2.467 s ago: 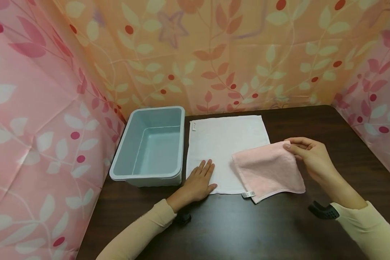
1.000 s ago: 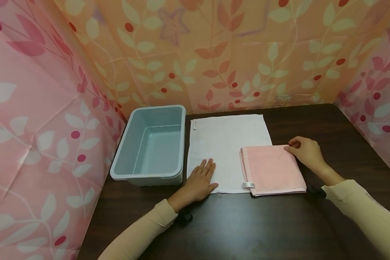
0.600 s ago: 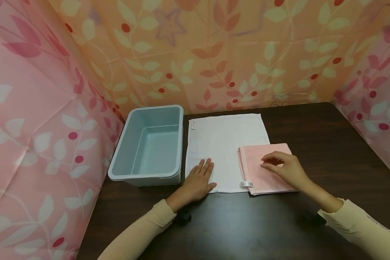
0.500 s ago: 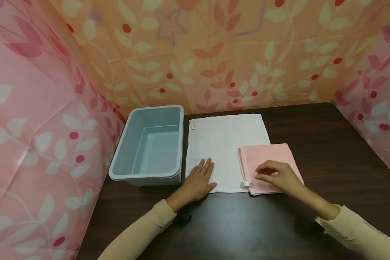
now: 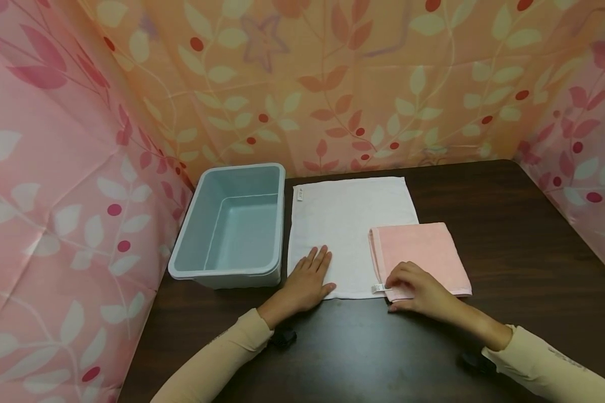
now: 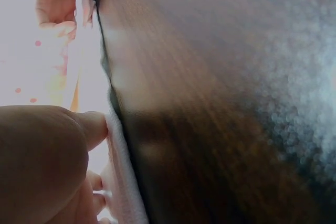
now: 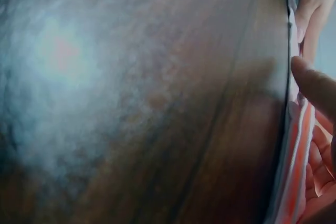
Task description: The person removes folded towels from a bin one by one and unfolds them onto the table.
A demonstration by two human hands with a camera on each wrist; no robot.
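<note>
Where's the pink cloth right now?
Head view, right of center: folded pink cloth, partly over the white cloth, right hand at the pink cloth's near-left corner.

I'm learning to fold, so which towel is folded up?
The pink towel, by the right hand: layers show along its left edge. The white towel, partly underneath it, lies spread flat under the left hand.

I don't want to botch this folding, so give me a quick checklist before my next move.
1. Left hand resting on the white cloth: ok.
2. White cloth spread out: ok.
3. Pink cloth wholly on the white one: not ok, its right part lies beyond it, over the table.
4. Right hand at the pink cloth's near left corner: ok.
5. Firm grip there: cannot tell.
6. Cloths outside the tub: ok.
</note>
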